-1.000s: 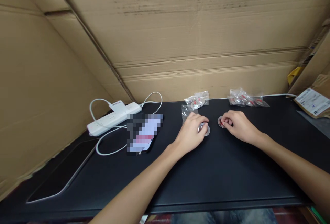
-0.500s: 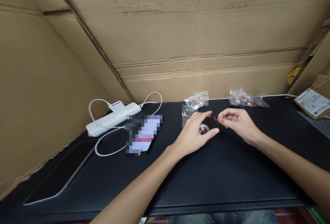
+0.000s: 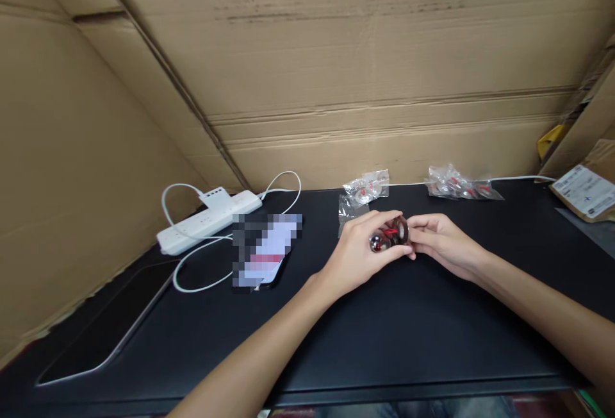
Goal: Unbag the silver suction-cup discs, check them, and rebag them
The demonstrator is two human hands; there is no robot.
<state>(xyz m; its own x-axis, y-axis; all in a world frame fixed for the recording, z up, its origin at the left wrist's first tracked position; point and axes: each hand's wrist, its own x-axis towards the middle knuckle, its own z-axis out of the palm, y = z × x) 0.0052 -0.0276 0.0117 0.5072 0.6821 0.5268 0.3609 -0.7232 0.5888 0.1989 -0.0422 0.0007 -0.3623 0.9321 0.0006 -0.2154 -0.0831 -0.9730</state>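
Where two hands (image 3: 358,242) (image 3: 444,245), two round pieces (image 3: 402,231) (image 3: 379,242)

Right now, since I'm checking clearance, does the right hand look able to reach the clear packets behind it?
Probably yes: only black tabletop shows between the right hand and those packets, though it is occupied at a round piece.

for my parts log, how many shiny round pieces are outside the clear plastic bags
2: a silvery rounded piece within the curved left hand, a shiny round disc held by the right hand; more may be hidden.

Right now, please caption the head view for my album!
Left hand and right hand meet at a disc with a red strip.
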